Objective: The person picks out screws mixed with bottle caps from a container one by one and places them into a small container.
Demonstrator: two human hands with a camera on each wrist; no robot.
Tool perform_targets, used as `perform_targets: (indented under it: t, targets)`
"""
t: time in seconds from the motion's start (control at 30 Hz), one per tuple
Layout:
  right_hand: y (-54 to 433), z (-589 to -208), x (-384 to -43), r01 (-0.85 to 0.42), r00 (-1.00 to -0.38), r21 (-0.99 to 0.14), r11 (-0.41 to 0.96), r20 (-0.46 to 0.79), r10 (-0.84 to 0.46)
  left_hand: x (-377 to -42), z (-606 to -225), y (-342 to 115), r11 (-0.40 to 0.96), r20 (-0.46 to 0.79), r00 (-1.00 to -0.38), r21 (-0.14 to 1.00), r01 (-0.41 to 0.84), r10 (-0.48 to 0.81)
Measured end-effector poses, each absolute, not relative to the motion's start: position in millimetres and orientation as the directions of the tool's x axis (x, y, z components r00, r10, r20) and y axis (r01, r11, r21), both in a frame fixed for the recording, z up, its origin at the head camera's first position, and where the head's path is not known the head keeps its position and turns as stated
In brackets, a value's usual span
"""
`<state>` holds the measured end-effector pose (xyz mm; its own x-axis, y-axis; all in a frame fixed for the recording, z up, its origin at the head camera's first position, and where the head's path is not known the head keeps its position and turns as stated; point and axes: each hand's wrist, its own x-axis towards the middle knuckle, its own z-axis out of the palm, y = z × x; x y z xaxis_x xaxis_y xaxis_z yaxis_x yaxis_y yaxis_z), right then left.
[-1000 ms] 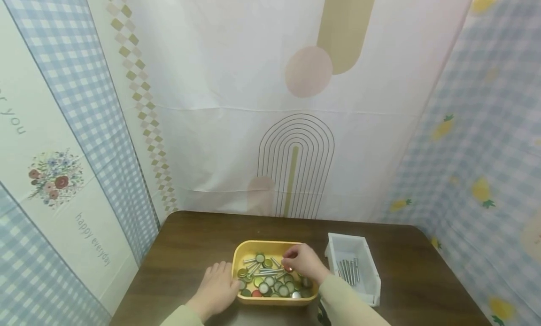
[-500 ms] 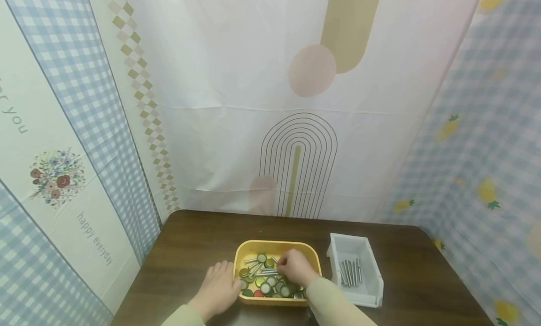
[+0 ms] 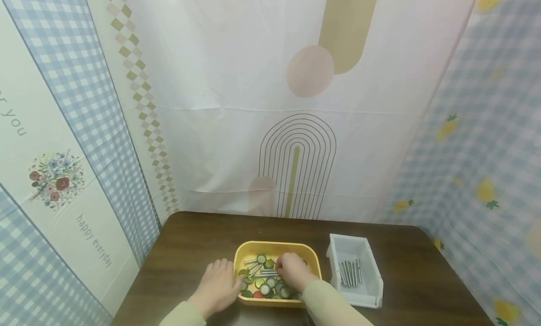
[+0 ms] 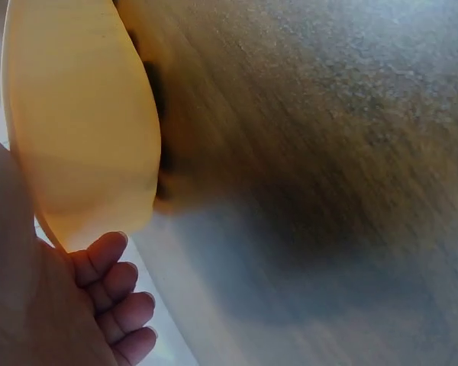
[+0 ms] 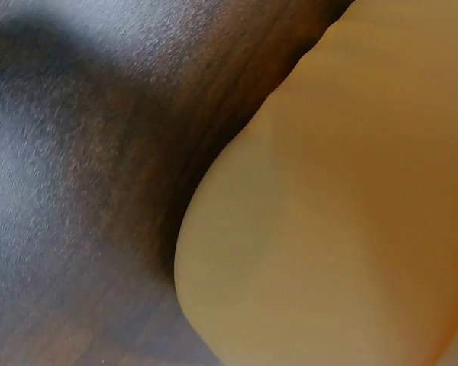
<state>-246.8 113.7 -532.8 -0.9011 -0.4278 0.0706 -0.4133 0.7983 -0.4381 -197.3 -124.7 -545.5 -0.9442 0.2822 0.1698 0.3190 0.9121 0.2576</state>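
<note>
A yellow bin (image 3: 276, 246) stands on the table, holding several bottle caps (image 3: 265, 289) in green, gold and red, mixed with slim silver nail-like rods (image 3: 255, 268). My left hand (image 3: 217, 283) rests against its left end, thumb at the rim and fingers lying along the outside; the left wrist view shows these fingers (image 4: 116, 278) loosely bent beside the wall. My right hand (image 3: 293, 270) reaches into the right half of the bin with fingers curled down among the rods and caps. Its fingertips are hidden, so I cannot tell what they hold. The right wrist view shows only the bin's outer wall (image 5: 328, 213) and table.
To the right of the yellow bin stands a white plastic bin (image 3: 367, 279) with several silver rods (image 3: 351, 273) lying side by side in it. The brown wooden table (image 3: 203, 232) ends at a patterned cloth backdrop (image 3: 220, 152), with cloth on both sides too.
My right hand has moved left and lower into the yellow bin, from near a red cap to the rods at the middle. My left hand stays at the left end.
</note>
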Motion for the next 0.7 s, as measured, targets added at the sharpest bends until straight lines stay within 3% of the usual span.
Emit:
perform_targets:
  t: [0.47, 0.7]
  targets:
    - [117.0, -539.2, -252.0, -0.495, -0.868, -0.277, 0.823, 0.119, -0.482, -198.1, -550.2, -123.3, 0.901, 0.123, -0.956, 0.322, 0.292, 0.266]
    - [114.2, -540.7, -253.2, -0.506, -0.862, -0.256, 0.824, 0.117, -0.493, -198.9, -552.6, -124.6, 0.898, 0.127, -0.956, 0.328, 0.293, 0.265]
